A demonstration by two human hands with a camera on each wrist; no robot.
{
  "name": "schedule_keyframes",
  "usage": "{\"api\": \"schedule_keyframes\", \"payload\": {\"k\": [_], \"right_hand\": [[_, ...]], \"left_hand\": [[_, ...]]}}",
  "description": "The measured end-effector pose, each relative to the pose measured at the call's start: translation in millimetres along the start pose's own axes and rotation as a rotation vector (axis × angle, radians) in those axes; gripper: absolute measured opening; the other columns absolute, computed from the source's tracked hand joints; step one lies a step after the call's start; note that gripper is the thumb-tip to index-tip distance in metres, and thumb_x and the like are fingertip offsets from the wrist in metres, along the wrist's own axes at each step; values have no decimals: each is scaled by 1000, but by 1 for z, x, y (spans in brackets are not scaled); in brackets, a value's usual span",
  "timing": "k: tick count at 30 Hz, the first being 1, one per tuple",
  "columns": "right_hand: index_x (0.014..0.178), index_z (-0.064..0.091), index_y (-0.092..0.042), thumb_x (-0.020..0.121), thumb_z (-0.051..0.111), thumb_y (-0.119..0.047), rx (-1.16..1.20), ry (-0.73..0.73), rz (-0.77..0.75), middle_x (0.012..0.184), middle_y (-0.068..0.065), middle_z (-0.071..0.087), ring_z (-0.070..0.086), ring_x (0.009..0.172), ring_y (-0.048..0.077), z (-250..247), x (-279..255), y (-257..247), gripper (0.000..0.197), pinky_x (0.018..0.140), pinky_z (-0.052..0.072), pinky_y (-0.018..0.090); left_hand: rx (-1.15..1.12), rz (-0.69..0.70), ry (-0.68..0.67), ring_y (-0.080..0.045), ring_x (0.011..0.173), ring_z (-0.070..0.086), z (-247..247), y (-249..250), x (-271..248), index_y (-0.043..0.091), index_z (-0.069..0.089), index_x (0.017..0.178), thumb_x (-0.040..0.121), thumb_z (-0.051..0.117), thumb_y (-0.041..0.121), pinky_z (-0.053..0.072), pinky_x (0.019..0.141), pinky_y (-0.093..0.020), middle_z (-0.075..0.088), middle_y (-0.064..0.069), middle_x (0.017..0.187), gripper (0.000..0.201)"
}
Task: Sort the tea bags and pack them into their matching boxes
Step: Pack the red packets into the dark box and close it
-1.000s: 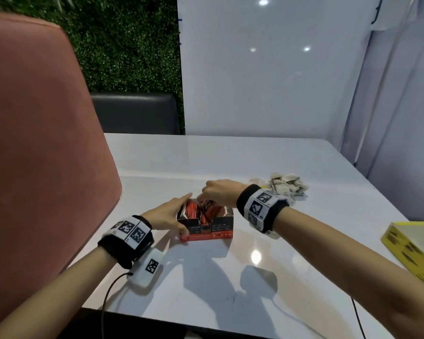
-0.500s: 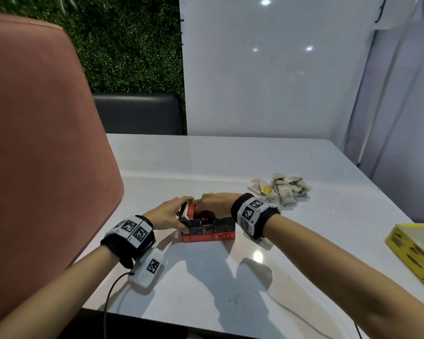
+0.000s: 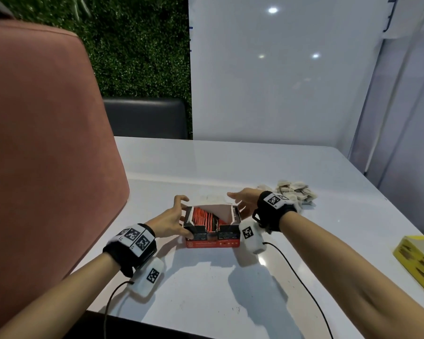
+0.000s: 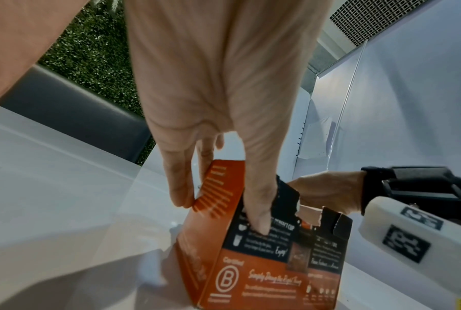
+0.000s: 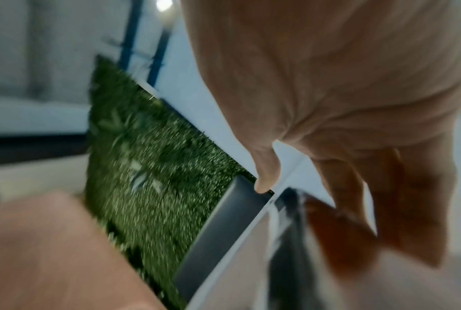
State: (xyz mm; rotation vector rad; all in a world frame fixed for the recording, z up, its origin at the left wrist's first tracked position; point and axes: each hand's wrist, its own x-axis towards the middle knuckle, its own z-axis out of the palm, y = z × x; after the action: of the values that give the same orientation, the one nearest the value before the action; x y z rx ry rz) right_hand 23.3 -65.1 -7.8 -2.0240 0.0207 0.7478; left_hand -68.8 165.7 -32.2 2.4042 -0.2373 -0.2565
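An orange and black tea box (image 3: 212, 237) stands open on the white table (image 3: 230, 289), with orange sachets (image 3: 202, 216) upright inside. My left hand (image 3: 181, 216) grips its left end, the thumb (image 4: 258, 220) pressed on the front face and the fingers (image 4: 178, 188) on the side panel. My right hand (image 3: 240, 204) hovers by the box's right rear corner with relaxed fingers and holds nothing. The right wrist view is blurred and shows that hand (image 5: 316, 201) beside the orange box (image 5: 330, 230). A pile of beige tea bags (image 3: 295, 193) lies behind the right wrist.
A yellow box (image 3: 416, 260) sits at the table's right edge. A pink chair back (image 3: 47, 167) fills the left side, and a dark chair (image 3: 145, 118) stands behind the table. Cables trail from both wrist units across the near table.
My right hand has lifted off the top of the box and drawn back to its right rear corner. The sachets inside now show. My left hand stays on the box's left end.
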Motion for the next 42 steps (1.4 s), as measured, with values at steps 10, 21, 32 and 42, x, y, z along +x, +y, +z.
{"api": "schedule_keyframes", "payload": {"k": [10, 21, 32, 42], "right_hand": [[113, 60, -4, 99, 41, -28, 302, 69, -490, 90, 7, 61, 58, 77, 20, 7, -21, -11, 34, 69, 49, 30], [117, 65, -16, 89, 62, -18, -638, 207, -753, 111, 2, 69, 60, 93, 11, 21, -67, 18, 29, 66, 38, 2], [124, 61, -21, 91, 57, -22, -883, 232, -819, 135, 1, 55, 55, 119, 25, 35, -64, 38, 33, 95, 47, 40], [128, 57, -19, 93, 55, -23, -745, 229, -806, 134, 3, 56, 55, 119, 22, 25, -63, 38, 36, 99, 43, 31]], "left_hand": [[-86, 19, 52, -15, 98, 56, 5, -10, -2, 15, 17, 113, 72, 78, 7, 50, 74, -18, 43, -8, 130, 73], [-25, 77, -24, -15, 102, 58, 1, -1, -11, 40, -6, 145, 78, 74, 13, 44, 87, -22, 40, 5, 126, 108], [134, 52, -20, -25, 131, 36, 7, -2, -10, 39, 19, 145, 83, 68, 26, 34, 108, -33, 30, -8, 143, 80], [390, 70, 21, -32, 144, 8, 24, 1, 16, 47, 21, 143, 95, 50, 18, 17, 117, -47, 0, -13, 158, 63]]}}
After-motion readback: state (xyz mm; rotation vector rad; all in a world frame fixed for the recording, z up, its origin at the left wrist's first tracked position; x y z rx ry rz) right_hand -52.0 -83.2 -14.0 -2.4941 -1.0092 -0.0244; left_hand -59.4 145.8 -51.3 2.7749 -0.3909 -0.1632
